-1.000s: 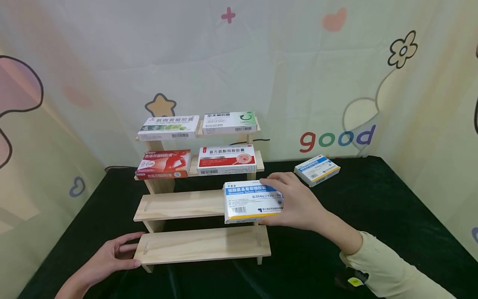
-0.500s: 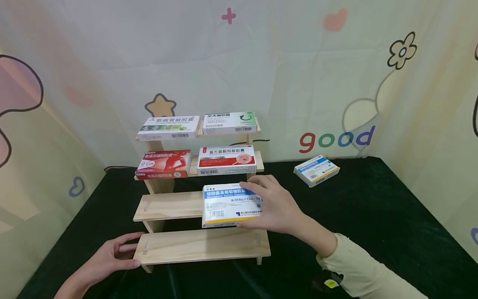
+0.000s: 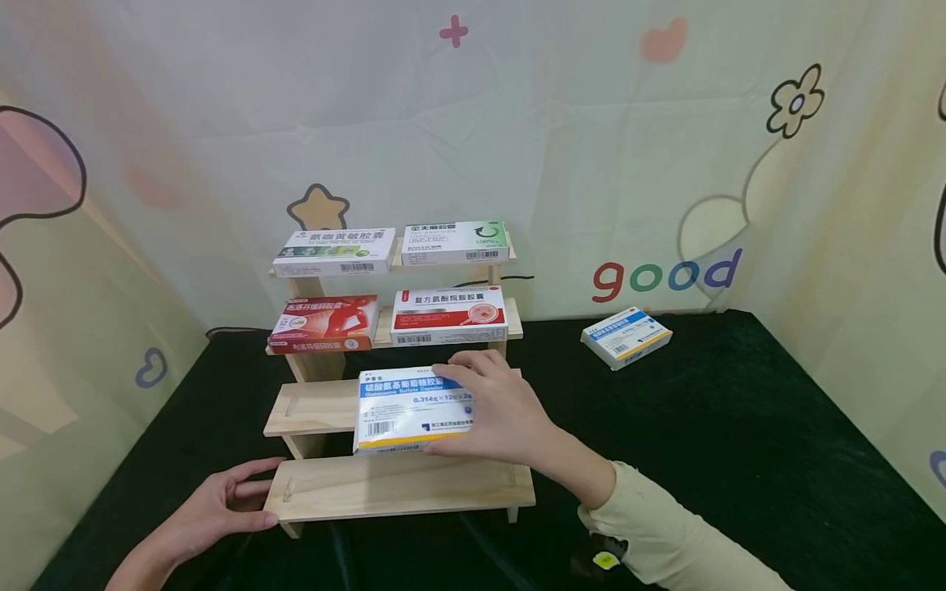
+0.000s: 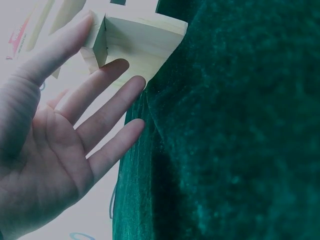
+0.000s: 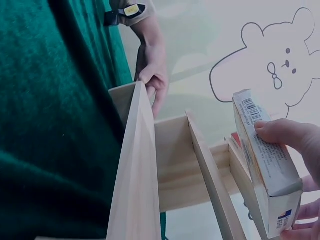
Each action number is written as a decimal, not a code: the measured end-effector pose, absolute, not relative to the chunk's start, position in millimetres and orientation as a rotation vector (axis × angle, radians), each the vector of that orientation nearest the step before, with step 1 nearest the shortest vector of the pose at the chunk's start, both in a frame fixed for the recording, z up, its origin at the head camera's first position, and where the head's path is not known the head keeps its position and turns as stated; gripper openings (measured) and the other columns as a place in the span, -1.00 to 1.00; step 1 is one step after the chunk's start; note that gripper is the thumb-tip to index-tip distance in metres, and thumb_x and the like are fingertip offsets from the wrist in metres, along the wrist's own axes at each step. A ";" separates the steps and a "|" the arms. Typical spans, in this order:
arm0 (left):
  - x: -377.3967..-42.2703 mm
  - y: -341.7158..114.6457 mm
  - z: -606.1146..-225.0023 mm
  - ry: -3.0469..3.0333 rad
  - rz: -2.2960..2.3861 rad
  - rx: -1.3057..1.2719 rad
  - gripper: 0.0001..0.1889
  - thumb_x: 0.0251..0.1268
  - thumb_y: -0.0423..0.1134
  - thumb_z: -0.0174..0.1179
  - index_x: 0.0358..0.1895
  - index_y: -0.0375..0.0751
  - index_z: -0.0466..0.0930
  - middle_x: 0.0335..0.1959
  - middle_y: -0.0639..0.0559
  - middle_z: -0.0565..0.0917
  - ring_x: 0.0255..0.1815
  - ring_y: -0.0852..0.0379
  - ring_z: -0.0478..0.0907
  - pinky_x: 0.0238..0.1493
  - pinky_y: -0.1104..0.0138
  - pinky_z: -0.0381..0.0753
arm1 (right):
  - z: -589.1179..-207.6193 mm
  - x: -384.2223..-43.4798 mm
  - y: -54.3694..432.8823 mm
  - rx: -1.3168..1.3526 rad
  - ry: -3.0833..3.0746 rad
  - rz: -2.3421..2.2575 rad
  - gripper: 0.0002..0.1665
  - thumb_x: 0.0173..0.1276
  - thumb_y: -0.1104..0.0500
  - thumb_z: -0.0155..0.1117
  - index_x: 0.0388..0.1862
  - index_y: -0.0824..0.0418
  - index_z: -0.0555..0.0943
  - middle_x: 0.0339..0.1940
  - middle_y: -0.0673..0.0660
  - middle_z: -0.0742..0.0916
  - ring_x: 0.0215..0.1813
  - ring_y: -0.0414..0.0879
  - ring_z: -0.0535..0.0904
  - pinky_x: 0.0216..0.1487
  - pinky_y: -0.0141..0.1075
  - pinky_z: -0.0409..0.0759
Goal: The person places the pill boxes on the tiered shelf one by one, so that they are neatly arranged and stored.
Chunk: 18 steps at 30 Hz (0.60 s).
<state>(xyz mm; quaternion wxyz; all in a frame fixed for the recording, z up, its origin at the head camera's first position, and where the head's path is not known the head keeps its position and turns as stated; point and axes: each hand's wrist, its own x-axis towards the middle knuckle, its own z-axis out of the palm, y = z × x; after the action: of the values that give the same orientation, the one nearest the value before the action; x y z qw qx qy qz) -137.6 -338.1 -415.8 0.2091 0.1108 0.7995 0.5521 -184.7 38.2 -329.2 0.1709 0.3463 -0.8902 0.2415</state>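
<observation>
My right hand (image 3: 502, 410) grips a white and blue medicine box (image 3: 406, 410) by its right end, thumb at the front and fingers at the back. In the head view the box overlaps the second-lowest step of a wooden tiered stand (image 3: 399, 488), its label facing up. The right wrist view shows the thumb pressed on the barcoded side of the box. My left hand (image 3: 214, 513) holds the left end of the lowest step, thumb at the front corner and index finger near the back; the other fingers stretch out loosely in the left wrist view.
Two boxes, a white-green one (image 3: 334, 252) and another (image 3: 454, 244), lie on the top step. Below them sit a red box (image 3: 323, 324) and a white-red box (image 3: 448, 316). A second white-blue box (image 3: 626, 337) lies on the dark green cloth (image 3: 724, 427) at the right.
My right hand has carried the white and blue medicine box leftward and slightly nearer along the second-lowest step. The left hand and the stand have stayed in place.
</observation>
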 end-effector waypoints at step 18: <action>-136.1 -336.2 -412.5 2.252 1.518 0.288 -0.21 0.16 -0.28 0.20 0.27 -0.66 -0.08 0.13 -0.56 0.31 0.00 -0.10 0.55 -0.11 0.22 0.57 | -325.6 -183.8 -13.9 1.021 -2.535 0.699 -0.09 -0.23 -0.30 0.43 0.13 0.09 0.51 0.07 0.06 0.51 0.04 -0.11 0.30 -0.09 -0.35 0.46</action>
<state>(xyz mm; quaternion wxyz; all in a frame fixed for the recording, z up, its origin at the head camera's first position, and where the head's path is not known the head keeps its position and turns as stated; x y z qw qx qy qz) -136.1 -336.2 -412.5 0.2040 0.1032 0.8073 0.5441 -183.8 -13.9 -325.6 0.1598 0.3573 -0.8871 0.2445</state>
